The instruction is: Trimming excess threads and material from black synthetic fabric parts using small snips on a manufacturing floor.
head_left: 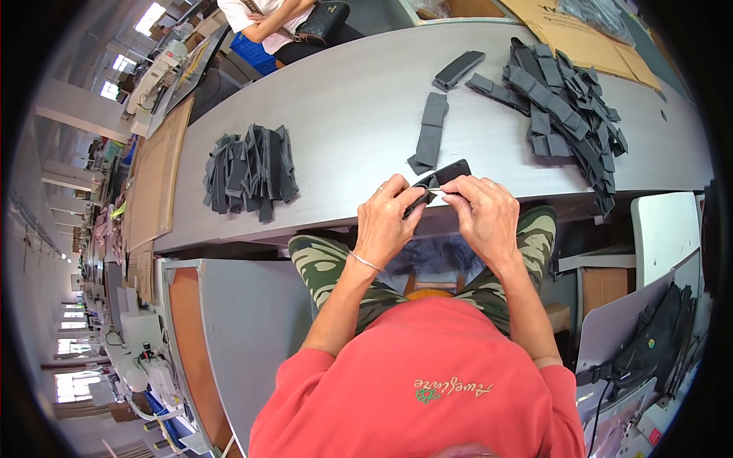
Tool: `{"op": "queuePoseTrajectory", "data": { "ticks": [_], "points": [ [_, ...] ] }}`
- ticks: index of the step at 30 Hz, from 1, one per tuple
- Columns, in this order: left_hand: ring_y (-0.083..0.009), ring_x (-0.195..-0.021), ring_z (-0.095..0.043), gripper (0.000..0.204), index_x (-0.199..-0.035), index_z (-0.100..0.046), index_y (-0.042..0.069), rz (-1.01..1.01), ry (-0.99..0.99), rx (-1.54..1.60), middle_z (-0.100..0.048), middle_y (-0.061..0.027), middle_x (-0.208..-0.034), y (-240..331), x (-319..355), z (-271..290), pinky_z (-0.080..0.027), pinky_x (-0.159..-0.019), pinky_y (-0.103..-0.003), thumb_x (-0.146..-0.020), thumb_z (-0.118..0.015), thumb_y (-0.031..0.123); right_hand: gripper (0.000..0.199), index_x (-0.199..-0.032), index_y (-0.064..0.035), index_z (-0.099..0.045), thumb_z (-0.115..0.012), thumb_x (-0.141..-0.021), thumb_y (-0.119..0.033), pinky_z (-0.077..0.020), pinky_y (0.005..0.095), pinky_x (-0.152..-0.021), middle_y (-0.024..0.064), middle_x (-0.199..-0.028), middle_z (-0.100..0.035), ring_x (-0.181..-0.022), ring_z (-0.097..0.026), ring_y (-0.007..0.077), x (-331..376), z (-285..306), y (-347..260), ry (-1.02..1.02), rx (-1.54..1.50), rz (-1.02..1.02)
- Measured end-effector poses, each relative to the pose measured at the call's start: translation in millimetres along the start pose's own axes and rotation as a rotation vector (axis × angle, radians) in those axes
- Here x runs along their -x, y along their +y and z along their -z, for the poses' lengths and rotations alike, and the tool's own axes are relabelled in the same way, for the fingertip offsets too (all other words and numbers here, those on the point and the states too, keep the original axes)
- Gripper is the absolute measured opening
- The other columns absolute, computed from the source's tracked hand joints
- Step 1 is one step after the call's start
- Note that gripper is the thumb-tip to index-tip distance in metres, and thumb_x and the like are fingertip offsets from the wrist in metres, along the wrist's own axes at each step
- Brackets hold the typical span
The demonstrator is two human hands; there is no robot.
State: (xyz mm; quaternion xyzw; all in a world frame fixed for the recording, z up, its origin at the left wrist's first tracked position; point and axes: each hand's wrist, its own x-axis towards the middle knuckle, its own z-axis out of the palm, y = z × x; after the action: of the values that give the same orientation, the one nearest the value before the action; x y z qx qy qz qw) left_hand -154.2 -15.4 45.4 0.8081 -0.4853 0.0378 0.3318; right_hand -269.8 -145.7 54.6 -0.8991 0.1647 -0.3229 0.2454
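Observation:
My left hand (388, 217) pinches a dark grey fabric strip (450, 175) just over the table's near edge. The strip's far end points up and to the right, past my fingers. My right hand (482, 220) is closed beside it, thumb and fingers pinching a thin, pale, metallic-looking tool (436, 189) whose tip meets the strip. Most of that tool is hidden by my fingers, so its kind does not show. Just beyond my hands lies another grey folded strip (431, 130), and past it a shorter one (458, 69).
On the table (343, 99), a neat stack of grey strips (250, 172) lies at left. A tangled heap of strips (561, 107) lies at right, some hanging over the near edge. Cardboard (580, 38) lies behind it. A person with crossed arms (267, 23) is across the table.

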Motion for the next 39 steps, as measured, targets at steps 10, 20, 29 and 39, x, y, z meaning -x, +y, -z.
{"op": "queuePoseTrajectory", "data": {
  "ticks": [10, 20, 29, 39],
  "points": [
    [-0.0241, -0.092, -0.056, 0.021, -0.084, -0.066, 0.005, -0.107, -0.218, -0.057, -0.054, -0.0054, -0.09, -2.2, 4.0, 4.7, -0.048, -0.075, -0.039, -0.064, -0.073, 0.007, 0.034, -0.102, -0.0149, -0.067, -0.073, -0.07, -0.011, -0.0462, 0.0378, -0.064, 0.0062, -0.086, -0.055, -0.074, -0.06, 0.027, 9.9, -6.9, 2.6, -0.211, -0.275, -0.146],
    [-0.0319, -0.105, -0.05, 0.027, -0.082, -0.054, 0.004, -0.124, -0.029, 0.013, -0.052, -0.0099, -0.109, -7.5, 3.2, -6.5, -0.043, -0.084, -0.044, -0.062, -0.072, -0.001, 0.02, -0.093, -0.0152, -0.07, -0.065, -0.075, -0.007, -0.0453, 0.0376, -0.06, 0.0062, -0.075, -0.061, -0.069, -0.061, 0.0282, 9.4, -14.3, 4.0, -0.259, -0.265, -0.231],
    [-0.0359, -0.075, -0.052, 0.03, -0.082, -0.045, 0.001, -0.038, 0.102, 0.27, -0.046, -0.0142, -0.083, -15.7, 25.8, -36.4, -0.043, -0.063, -0.041, -0.062, -0.061, -0.013, 0.016, -0.089, -0.0091, -0.068, -0.069, -0.074, -0.006, -0.0462, 0.0317, -0.061, 0.0061, -0.078, -0.066, -0.069, -0.063, 0.0222, 28.4, -38.1, 19.5, -0.201, -0.469, -0.339],
    [-0.0257, -0.069, -0.053, 0.03, -0.075, -0.054, 0.005, -0.099, 0.351, 0.215, -0.049, -0.0093, -0.075, -13.5, 25.4, -45.0, -0.044, -0.061, -0.032, -0.054, -0.065, -0.013, 0.005, -0.083, 0.0001, -0.061, -0.064, -0.078, 0.0, -0.0444, 0.0238, -0.065, 0.0002, -0.072, -0.06, -0.069, -0.054, 0.0069, 19.1, -34.5, 30.1, -0.254, -0.832, -0.439]
  ]
}}
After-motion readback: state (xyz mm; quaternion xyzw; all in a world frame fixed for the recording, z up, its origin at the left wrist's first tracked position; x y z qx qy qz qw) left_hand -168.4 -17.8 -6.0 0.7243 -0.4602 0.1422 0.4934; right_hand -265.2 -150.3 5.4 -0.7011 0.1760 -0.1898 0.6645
